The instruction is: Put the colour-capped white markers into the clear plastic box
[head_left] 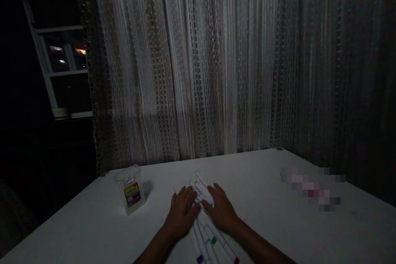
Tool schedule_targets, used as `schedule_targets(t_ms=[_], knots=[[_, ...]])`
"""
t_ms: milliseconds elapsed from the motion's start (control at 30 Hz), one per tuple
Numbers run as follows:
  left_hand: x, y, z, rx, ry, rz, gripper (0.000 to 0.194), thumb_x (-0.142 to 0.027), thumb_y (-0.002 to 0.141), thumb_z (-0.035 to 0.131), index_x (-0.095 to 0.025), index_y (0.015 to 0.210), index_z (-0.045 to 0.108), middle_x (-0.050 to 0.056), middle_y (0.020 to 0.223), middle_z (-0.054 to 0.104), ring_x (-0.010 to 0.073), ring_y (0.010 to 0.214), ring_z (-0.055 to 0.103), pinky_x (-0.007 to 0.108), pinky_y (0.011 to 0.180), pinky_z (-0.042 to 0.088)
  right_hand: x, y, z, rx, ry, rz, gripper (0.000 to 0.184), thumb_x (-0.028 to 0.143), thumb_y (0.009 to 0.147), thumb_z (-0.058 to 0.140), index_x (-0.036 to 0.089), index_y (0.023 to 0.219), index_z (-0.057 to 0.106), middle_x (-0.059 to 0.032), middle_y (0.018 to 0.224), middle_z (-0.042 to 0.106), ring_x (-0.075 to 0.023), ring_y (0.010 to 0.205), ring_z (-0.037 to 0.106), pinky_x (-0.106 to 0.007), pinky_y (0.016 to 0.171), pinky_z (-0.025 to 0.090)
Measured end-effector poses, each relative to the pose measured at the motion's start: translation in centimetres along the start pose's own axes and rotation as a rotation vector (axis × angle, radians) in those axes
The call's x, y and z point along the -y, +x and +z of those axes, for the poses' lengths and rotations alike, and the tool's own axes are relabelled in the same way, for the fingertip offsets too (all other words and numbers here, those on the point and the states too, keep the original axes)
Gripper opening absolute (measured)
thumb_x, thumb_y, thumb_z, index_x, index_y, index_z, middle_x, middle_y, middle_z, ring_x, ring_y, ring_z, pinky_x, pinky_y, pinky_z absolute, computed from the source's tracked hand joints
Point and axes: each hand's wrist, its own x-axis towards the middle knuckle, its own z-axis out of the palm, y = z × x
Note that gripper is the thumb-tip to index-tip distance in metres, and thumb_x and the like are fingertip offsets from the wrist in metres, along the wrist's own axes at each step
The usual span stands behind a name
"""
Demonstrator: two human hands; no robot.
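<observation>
Several white markers (208,231) with coloured ends, among them purple, green and red, lie in a loose bundle on the white table near its middle. My left hand (182,212) rests along the bundle's left side, fingers stretched forward and thumb over the markers. From the right side my right hand (221,208) touches the same bundle, its fingers also extended and its thumb reaching inward. Both hands partly cover the markers, so the middle of the bundle is hidden. Neither hand is wrapped round a marker.
A clear plastic container (131,192) with a yellow and blue label stands upright at the left of the table (89,222). A blurred-out pinkish item (312,187) lies at the right. Behind the table hangs a striped curtain (210,70), with a dark window (64,53) at the left.
</observation>
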Motion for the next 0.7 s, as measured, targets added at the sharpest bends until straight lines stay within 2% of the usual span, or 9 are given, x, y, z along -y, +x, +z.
schedule_targets(t_ms=[100,200,300,433,500,600,700], knots=[[-2.6,-2.3,1.0,0.129,-0.029,0.16,0.068,-0.06,0.081,0.039,-0.027,0.14,0.026,0.01,0.146,0.027,0.0328,0.135,0.019,0.065,0.104,0.013,-1.2,0.3,-1.0,0.057,-0.005,-0.17,0.058,0.049,0.086,0.035,0.019,0.135,0.038,-0.0094,0.146,0.024,-0.025,0.135,0.017,-0.04,0.109,0.018],[-3.9,-4.2,1.5,0.226,0.002,0.241,0.078,-0.066,0.075,0.044,-0.03,0.14,0.023,0.012,0.147,0.022,0.0385,0.133,0.019,0.071,0.099,0.011,-1.7,0.1,-1.0,0.122,-0.027,-0.247,0.05,0.044,0.089,0.031,0.022,0.132,0.044,-0.0081,0.144,0.03,-0.0244,0.134,0.021,-0.041,0.108,0.017],[-3.2,-4.6,1.1,0.206,0.027,0.271,0.067,-0.061,0.08,0.041,-0.032,0.139,0.027,0.01,0.146,0.027,0.0349,0.133,0.022,0.067,0.102,0.014,-1.8,-0.6,-0.8,0.073,-0.067,-0.239,0.044,0.035,0.09,0.031,0.02,0.127,0.049,-0.0091,0.14,0.037,-0.0229,0.129,0.03,-0.039,0.107,0.021],[-0.7,-3.4,-0.2,0.11,0.043,0.313,0.05,-0.047,0.088,0.038,-0.027,0.134,0.038,0.009,0.142,0.037,0.0258,0.131,0.032,0.054,0.107,0.023,-1.9,-2.1,-1.4,0.029,-0.121,-0.181,0.041,0.027,0.088,0.034,0.019,0.122,0.055,-0.0101,0.135,0.043,-0.0235,0.126,0.035,-0.038,0.105,0.025],[0.4,-2.6,-0.8,0.062,0.061,0.292,0.043,-0.039,0.09,0.037,-0.025,0.129,0.045,0.009,0.139,0.041,0.0235,0.129,0.035,0.05,0.107,0.024,-1.8,-3.1,-2.0,0.037,-0.156,-0.147,0.04,0.025,0.086,0.035,0.02,0.119,0.057,-0.0107,0.133,0.044,-0.0243,0.123,0.039,-0.037,0.104,0.027],[1.7,-1.8,-1.3,-0.047,0.107,0.166,0.039,-0.034,0.089,0.037,-0.024,0.124,0.051,0.008,0.137,0.044,0.0249,0.13,0.033,0.053,0.108,0.019,-1.6,-4.4,-3.0,0.033,-0.197,-0.097,0.041,0.03,0.087,0.036,0.02,0.121,0.056,-0.013,0.135,0.042,-0.0265,0.123,0.039,-0.04,0.103,0.028],[3.0,-2.0,-1.7,-0.106,0.14,-0.07,0.043,-0.041,0.085,0.042,-0.024,0.123,0.052,0.009,0.139,0.042,0.0299,0.133,0.026,0.06,0.106,0.013,-1.5,-5.0,-3.5,0.055,-0.195,-0.109,0.055,0.048,0.084,0.04,0.018,0.13,0.046,-0.015,0.142,0.031,-0.0308,0.132,0.024,-0.047,0.107,0.018]])
